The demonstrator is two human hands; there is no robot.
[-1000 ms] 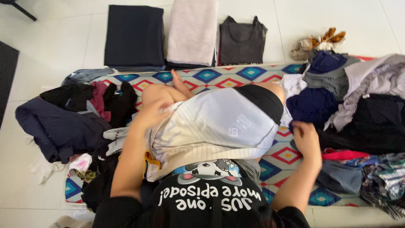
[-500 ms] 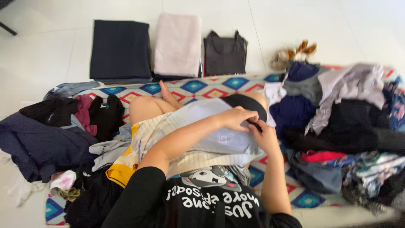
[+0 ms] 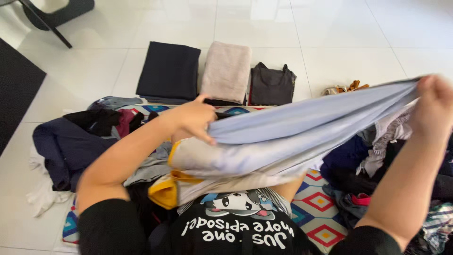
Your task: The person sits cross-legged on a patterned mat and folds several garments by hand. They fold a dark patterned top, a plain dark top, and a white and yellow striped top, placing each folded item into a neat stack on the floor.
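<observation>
Two hands (image 3: 191, 120) (image 3: 434, 101) stretching one pale-blue garment (image 3: 292, 132), three folded stacks (image 3: 226, 71)

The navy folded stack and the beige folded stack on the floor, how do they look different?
The navy folded stack is dark and wider; the beige folded stack is pale, narrower and looks thicker. The navy one lies farther left, the beige one beside a dark grey top. Both lie flat, neatly folded, on the white tiled floor.

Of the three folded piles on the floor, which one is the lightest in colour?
The middle pile, pale beige, between the navy pile and the dark grey top.
</observation>
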